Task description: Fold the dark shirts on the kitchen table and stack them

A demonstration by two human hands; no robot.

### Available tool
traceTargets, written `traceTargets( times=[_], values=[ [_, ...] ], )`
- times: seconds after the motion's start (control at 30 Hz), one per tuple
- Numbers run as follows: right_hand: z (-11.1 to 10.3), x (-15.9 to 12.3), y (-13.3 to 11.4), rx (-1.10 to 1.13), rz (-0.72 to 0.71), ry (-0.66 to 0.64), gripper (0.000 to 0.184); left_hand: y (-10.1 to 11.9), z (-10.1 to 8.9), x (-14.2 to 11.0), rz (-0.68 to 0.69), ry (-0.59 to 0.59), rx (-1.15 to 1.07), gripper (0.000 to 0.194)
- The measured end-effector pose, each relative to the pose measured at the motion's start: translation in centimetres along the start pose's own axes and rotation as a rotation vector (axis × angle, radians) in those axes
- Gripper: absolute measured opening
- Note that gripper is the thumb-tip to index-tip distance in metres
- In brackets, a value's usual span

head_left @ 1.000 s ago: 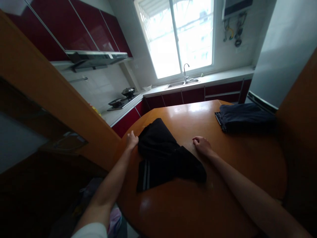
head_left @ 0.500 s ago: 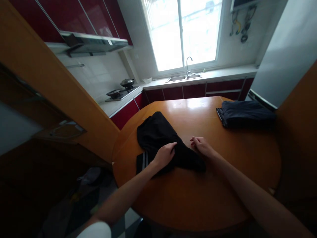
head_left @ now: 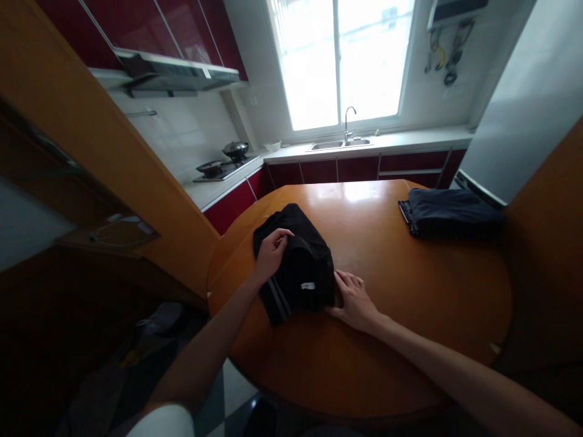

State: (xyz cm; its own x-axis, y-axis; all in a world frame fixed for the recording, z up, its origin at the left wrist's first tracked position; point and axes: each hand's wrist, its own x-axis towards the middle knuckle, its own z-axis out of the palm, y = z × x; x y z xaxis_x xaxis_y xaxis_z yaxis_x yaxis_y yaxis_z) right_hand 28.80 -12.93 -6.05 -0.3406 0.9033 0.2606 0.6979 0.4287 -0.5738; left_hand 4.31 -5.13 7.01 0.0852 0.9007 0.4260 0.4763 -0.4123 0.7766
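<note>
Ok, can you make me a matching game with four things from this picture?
1. black garment
2. folded stack
3. tap
4. upper cabinets

A. on the right side of the table
B. dark red
C. has grey stripes and a white tag
D. in front of the window

Right pairs: 1-C, 2-A, 3-D, 4-B.

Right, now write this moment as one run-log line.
left hand: curled on black garment | right hand: at garment's right edge | white tag: showing on garment | folded clothes: on table, far right
</note>
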Motion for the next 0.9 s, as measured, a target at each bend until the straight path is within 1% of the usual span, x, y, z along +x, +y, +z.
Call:
traceTargets(
  times=[0.07, 0.1, 0.17, 0.2, 0.23, 0.27, 0.3, 0.37, 0.4, 0.43, 0.47, 0.53, 0.57, 0.6, 0.63, 0.67, 0.73, 0.77, 0.8, 0.83, 0.87, 0.9],
  values=[
    [1.4, 1.5, -1.3, -0.058, 0.021, 0.034, 0.088, -0.1, -1.1, 0.0, -0.003, 0.047, -0.019, 0.025],
    [2.0, 2.1, -1.9, -0.080, 0.035, 0.043, 0.082, -0.2, -1.7, -0.1, -0.012, 0.065, -0.027, 0.025],
    [2.8, 3.4, -2.5, -0.099, 0.054, 0.039, 0.062, -0.7, -2.8, -0.3, -0.035, 0.096, -0.041, 0.025],
    [2.9, 4.0, -2.4, -0.090, 0.059, 0.030, 0.053, -1.0, -3.3, -0.4, -0.043, 0.114, -0.043, 0.025],
    [2.7, 4.6, -2.2, -0.072, 0.069, 0.024, 0.050, -1.3, -3.8, -0.6, -0.045, 0.140, -0.042, 0.025],
    [2.2, 5.3, -1.7, -0.047, 0.089, 0.024, 0.051, -1.6, -4.2, -0.7, -0.044, 0.175, -0.035, 0.025],
    [1.3, 6.0, -1.1, -0.020, 0.126, 0.037, 0.053, -1.9, -4.4, -0.9, -0.041, 0.219, -0.023, 0.025],
    [-1.5, 7.5, 0.4, 0.028, 0.229, 0.109, 0.057, -2.5, -4.3, -1.4, -0.044, 0.290, 0.006, 0.024],
    [-3.2, 8.2, 1.2, 0.052, 0.276, 0.169, 0.057, -2.8, -4.0, -1.7, -0.052, 0.301, 0.017, 0.024],
    [-5.2, 8.7, 1.8, 0.070, 0.295, 0.259, 0.058, -3.1, -3.4, -2.1, -0.062, 0.294, 0.021, 0.025],
    [-7.1, 9.1, 2.3, 0.084, 0.271, 0.363, 0.060, -3.3, -2.7, -2.6, -0.070, 0.269, 0.018, 0.026],
    [-10.8, 9.1, 2.8, 0.092, 0.155, 0.516, 0.061, -3.5, -1.0, -3.7, -0.070, 0.181, -0.012, 0.028],
    [-12.4, 8.6, 2.9, 0.084, 0.091, 0.556, 0.059, -3.5, -0.2, -4.4, -0.065, 0.110, -0.039, 0.029],
    [-13.7, 7.9, 3.0, 0.072, 0.025, 0.552, 0.055, -3.5, 0.4, -5.1, -0.063, 0.009, -0.071, 0.031],
    [-14.7, 6.9, 3.1, 0.060, -0.034, 0.503, 0.051, -3.4, 0.9, -5.7, -0.063, -0.125, -0.100, 0.031],
    [-15.4, 5.7, 3.3, 0.049, -0.086, 0.405, 0.048, -3.3, 1.2, -6.3, -0.065, -0.289, -0.119, 0.032],
    [-16.0, 2.8, 4.1, 0.043, -0.141, 0.112, 0.047, -3.4, 1.2, -6.8, -0.078, -0.619, -0.137, 0.031],
    [-15.9, 1.2, 4.7, 0.046, -0.137, -0.042, 0.049, -3.7, 1.0, -6.7, -0.084, -0.723, -0.144, 0.030],
    [-15.6, -0.4, 5.4, 0.052, -0.115, -0.174, 0.051, -4.2, 0.8, -6.3, -0.088, -0.757, -0.151, 0.030],
    [-15.2, -1.9, 6.1, 0.062, -0.085, -0.284, 0.052, -4.9, 0.6, -5.7, -0.088, -0.719, -0.152, 0.030],
    [-14.7, -3.2, 6.7, 0.074, -0.048, -0.340, 0.051, -5.7, 0.3, -4.8, -0.090, -0.621, -0.139, 0.029],
    [-14.1, -4.2, 7.3, 0.084, -0.001, -0.306, 0.047, -6.7, 0.1, -3.6, -0.092, -0.482, -0.101, 0.027]
  ],
)
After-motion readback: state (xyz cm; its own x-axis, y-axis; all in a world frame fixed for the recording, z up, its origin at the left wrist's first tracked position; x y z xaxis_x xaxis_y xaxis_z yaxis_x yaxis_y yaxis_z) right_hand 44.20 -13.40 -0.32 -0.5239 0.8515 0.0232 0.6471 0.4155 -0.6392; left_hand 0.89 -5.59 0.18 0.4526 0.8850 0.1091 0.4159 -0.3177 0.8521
